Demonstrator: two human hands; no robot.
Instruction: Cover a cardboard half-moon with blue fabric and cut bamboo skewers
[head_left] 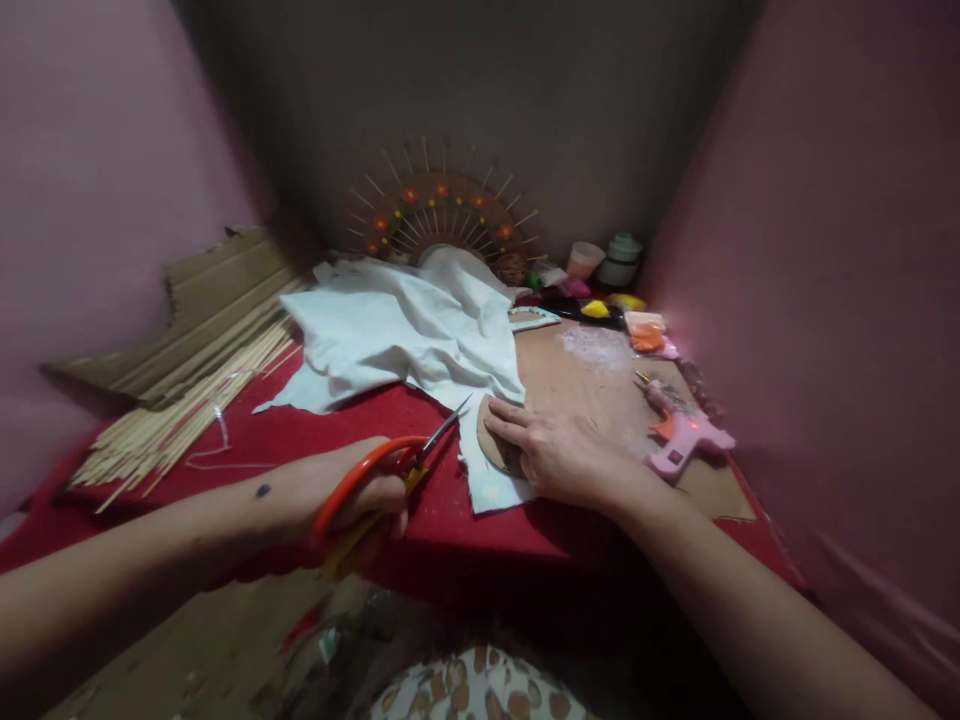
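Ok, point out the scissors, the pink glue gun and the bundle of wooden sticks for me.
scissors [390, 462]: head view, on the orange handle loop, held in the left hand [360, 495].
pink glue gun [686, 440]: head view, on its body.
wooden sticks [187, 405]: head view, middle of the bundle.

dim warm light, deep shadow along bottom, wide-angle bending at edges, soft focus.

The right hand hides most of a, perhaps, cardboard cutout.
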